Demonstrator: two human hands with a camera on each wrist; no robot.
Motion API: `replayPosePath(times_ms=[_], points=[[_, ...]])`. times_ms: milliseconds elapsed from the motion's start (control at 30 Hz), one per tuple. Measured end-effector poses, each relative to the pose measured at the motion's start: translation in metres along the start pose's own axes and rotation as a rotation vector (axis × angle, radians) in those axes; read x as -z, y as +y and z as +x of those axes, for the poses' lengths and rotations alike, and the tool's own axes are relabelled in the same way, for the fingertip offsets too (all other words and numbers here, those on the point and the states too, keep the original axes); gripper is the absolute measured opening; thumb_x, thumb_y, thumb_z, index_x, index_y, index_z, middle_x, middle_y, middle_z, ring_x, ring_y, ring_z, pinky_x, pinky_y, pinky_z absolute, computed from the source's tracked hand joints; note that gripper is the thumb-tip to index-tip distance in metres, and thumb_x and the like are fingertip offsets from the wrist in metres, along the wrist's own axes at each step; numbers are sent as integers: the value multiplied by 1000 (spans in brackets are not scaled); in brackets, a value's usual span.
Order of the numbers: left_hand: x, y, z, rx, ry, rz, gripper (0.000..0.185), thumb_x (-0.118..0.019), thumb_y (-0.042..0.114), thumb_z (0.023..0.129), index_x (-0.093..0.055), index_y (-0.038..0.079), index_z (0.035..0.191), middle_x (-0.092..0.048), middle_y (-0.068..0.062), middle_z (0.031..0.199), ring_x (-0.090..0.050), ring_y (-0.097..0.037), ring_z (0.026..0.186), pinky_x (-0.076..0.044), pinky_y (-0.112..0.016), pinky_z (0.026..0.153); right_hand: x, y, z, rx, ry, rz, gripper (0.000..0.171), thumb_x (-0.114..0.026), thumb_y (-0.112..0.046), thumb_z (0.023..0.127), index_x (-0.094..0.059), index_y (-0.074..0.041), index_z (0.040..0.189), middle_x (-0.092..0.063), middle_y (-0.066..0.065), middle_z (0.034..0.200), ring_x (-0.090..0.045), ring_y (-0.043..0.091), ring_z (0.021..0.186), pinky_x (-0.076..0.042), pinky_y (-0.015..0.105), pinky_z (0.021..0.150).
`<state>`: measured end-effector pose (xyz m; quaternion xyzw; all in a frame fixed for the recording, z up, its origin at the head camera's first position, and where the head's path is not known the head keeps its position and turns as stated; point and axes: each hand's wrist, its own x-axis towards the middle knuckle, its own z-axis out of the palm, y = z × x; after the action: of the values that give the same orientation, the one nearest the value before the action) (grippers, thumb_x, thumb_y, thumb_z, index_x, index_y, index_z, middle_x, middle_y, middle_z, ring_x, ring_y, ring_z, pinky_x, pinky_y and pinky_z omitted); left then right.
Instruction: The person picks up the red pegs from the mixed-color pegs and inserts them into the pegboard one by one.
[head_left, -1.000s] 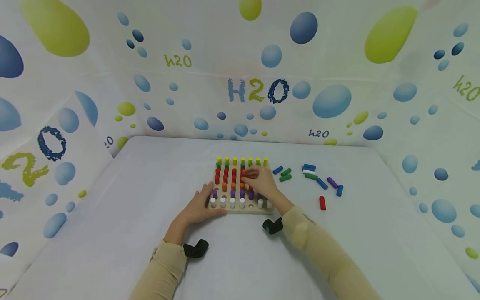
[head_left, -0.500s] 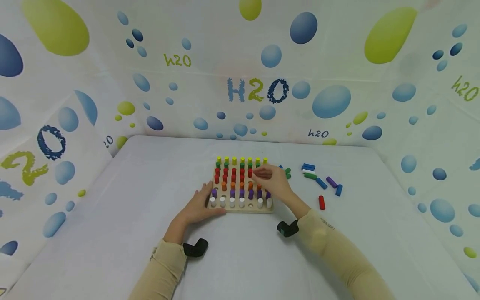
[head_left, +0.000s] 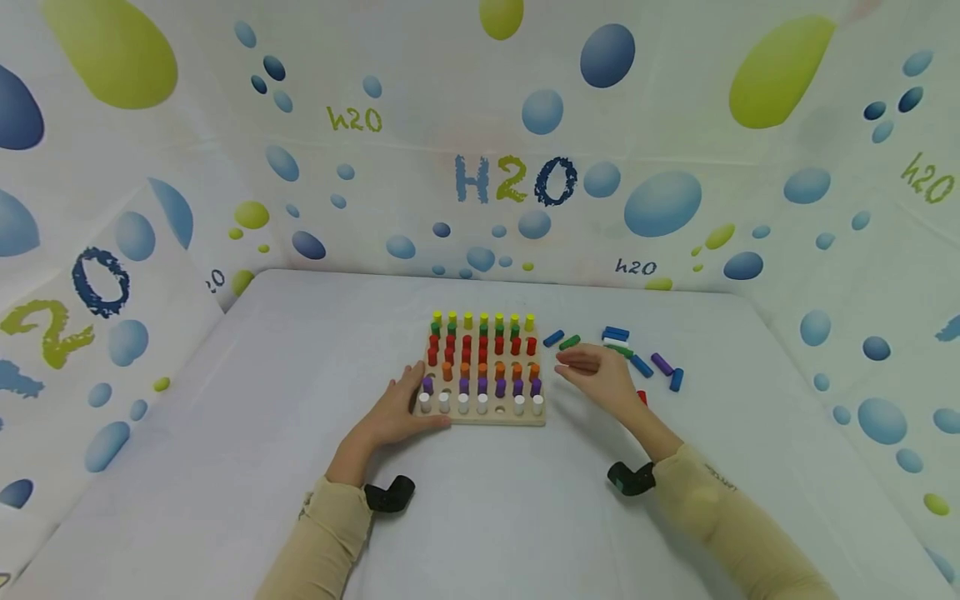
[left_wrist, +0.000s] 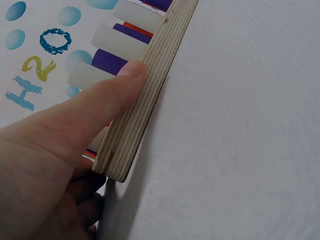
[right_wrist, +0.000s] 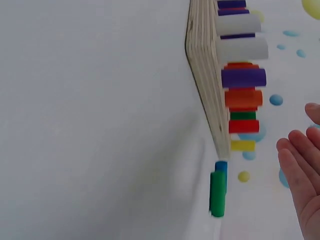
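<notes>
A wooden pegboard [head_left: 487, 421] stands mid-table with rows of yellow, green, red, orange, purple and white pegs upright in it. My left hand [head_left: 393, 413] holds its near left corner; in the left wrist view the thumb [left_wrist: 112, 92] lies over the front edge by the white pegs, with the other fingers low at the side, partly hidden. My right hand [head_left: 600, 379] hovers just right of the board, holding nothing. The right wrist view shows its fingers [right_wrist: 302, 165] fairly straight, the thumb apart. Bare holes show in the white, purple and orange rows.
Loose pegs lie right of the board: a blue peg [head_left: 553, 338], a green peg [head_left: 570, 342], a white peg [head_left: 615, 342], a purple peg [head_left: 662, 363] and several others. A red peg [head_left: 642, 396] is partly hidden behind my right hand.
My right hand has moved right, from the red pegs to beside the board, uncovering pegs at the board's right side. My left hand stays at the corner.
</notes>
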<state>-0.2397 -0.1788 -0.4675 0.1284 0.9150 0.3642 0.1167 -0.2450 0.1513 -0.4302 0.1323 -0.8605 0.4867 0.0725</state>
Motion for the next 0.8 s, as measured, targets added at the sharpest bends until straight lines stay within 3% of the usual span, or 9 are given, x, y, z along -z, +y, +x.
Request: replayPosePath(times_ms=[267, 500, 667, 800], points=[[0, 0, 0, -11, 4, 6, 110, -71, 55, 70, -10, 5, 147, -10, -13, 152, -2, -29, 139, -3, -45, 111, 31, 14, -23, -8, 3, -47, 25, -67, -16, 85, -66, 1, 102, -67, 14, 100, -65, 23, 91, -52, 22, 77], [-1, 0, 1, -13, 1, 6, 110, -70, 57, 70, -9, 6, 147, -9, -13, 152, -2, -29, 139, -3, -46, 111, 57, 6, -49, -3, 23, -70, 20, -63, -1, 84, -64, 9, 102, -64, 24, 100, -63, 34, 90, -50, 15, 72], [-1, -1, 1, -13, 1, 4, 111, -70, 57, 69, -10, 6, 147, -9, -15, 152, -2, -32, 138, -4, -48, 111, 73, 39, -60, -51, 18, -141, 23, -63, -7, 86, -64, 5, 106, -66, 19, 102, -64, 28, 93, -48, 10, 73], [-1, -3, 1, -2, 1, 4, 112, -70, 58, 69, -9, 6, 147, -8, -17, 151, -2, -34, 138, -5, -50, 110, 83, 55, -66, -78, 3, -201, 24, -63, -11, 87, -65, 1, 107, -66, 17, 104, -62, 30, 96, -51, 20, 78]])
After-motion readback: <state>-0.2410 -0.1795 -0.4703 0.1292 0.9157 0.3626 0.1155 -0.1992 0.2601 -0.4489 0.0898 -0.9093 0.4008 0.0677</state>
